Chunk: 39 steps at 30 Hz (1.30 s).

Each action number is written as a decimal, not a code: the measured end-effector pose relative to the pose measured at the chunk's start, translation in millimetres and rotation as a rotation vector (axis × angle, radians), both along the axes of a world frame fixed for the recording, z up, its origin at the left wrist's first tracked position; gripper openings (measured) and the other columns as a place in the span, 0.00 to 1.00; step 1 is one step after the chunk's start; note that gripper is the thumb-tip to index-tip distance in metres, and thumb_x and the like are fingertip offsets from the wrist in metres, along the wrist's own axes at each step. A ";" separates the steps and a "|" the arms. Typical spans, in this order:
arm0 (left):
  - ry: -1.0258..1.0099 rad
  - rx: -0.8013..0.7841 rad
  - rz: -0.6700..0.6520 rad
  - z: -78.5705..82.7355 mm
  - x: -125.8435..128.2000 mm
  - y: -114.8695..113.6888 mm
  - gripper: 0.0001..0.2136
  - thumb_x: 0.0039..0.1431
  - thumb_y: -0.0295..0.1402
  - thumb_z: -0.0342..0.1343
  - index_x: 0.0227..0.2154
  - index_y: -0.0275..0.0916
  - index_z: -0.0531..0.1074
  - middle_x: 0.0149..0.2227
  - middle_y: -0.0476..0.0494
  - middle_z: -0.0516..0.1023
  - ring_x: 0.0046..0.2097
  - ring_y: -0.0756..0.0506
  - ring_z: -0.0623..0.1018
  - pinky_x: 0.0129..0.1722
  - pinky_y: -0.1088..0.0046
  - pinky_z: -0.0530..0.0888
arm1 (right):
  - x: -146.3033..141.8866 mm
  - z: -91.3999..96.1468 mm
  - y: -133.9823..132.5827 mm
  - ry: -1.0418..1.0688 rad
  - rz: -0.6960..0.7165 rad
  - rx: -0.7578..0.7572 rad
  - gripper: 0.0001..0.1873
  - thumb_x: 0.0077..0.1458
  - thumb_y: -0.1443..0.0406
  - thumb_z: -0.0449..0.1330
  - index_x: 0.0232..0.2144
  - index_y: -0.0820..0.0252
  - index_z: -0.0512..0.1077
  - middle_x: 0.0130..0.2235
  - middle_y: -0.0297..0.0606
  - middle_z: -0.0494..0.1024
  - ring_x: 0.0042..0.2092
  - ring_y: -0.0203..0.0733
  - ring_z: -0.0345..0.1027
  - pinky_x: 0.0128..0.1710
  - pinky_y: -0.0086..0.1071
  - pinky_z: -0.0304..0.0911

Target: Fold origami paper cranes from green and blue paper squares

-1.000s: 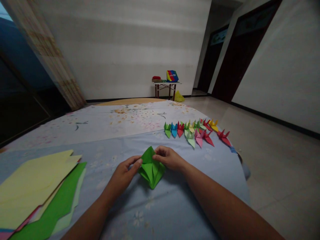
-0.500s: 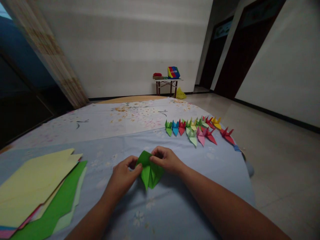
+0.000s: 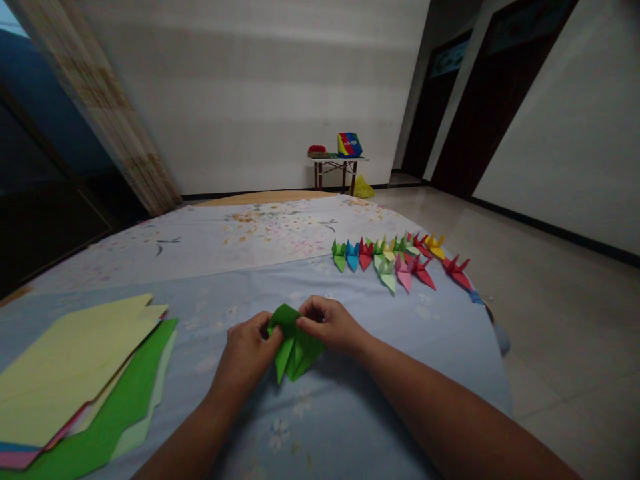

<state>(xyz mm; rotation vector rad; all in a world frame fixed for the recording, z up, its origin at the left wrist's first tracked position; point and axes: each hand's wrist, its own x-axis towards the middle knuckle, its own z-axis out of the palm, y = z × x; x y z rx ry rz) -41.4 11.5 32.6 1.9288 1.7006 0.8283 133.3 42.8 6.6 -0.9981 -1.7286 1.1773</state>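
Note:
A half-folded green paper shape (image 3: 293, 350) lies on the pale blue flowered cloth (image 3: 350, 400) in front of me. My left hand (image 3: 247, 350) pinches its left top edge with thumb and fingers closed. My right hand (image 3: 330, 325) pinches its right top edge, fingers curled over the paper. Both hands meet at the top of the shape, and its narrow points hang toward me. A row of several finished paper cranes (image 3: 395, 257) in green, blue, red, pink and yellow stands beyond my right hand.
A stack of coloured paper sheets (image 3: 75, 373), yellow on top and green beneath, lies at the left. The table's rounded edge (image 3: 493, 320) falls away at the right to a tiled floor. A small table with a coloured box (image 3: 349, 145) stands by the far wall.
The green paper has been folded narrower, its side flaps brought inward. Both hands have closed in on its top and shifted slightly toward me.

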 end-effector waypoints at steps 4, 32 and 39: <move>-0.003 -0.015 -0.022 0.1 -1.2 -0.4 0.13 0.53 0.40 0.48 0.25 0.38 0.73 0.24 0.48 0.76 0.28 0.45 0.74 0.28 0.73 0.67 | 0.2 -1.9 0.9 -0.002 0.003 0.005 0.05 0.48 0.64 0.59 0.27 0.60 0.68 0.23 0.28 0.65 0.24 0.29 0.56 0.24 0.24 0.53; -0.234 -0.065 -0.161 -9.3 1.6 4.9 0.17 0.54 0.43 0.50 0.42 0.40 0.74 0.39 0.43 0.79 0.42 0.41 0.76 0.45 0.65 0.70 | 6.1 -14.2 17.8 0.305 0.005 -0.276 0.18 0.41 0.55 0.64 0.27 0.62 0.66 0.25 0.30 0.71 0.25 0.31 0.63 0.27 0.26 0.58; -0.022 -0.058 -0.057 -20.3 7.6 -0.1 0.18 0.54 0.44 0.48 0.43 0.37 0.69 0.24 0.49 0.75 0.29 0.44 0.75 0.41 0.62 0.68 | 5.2 -13.3 11.1 -0.145 -0.085 -0.102 0.05 0.46 0.64 0.60 0.28 0.60 0.69 0.23 0.29 0.69 0.25 0.31 0.60 0.24 0.25 0.53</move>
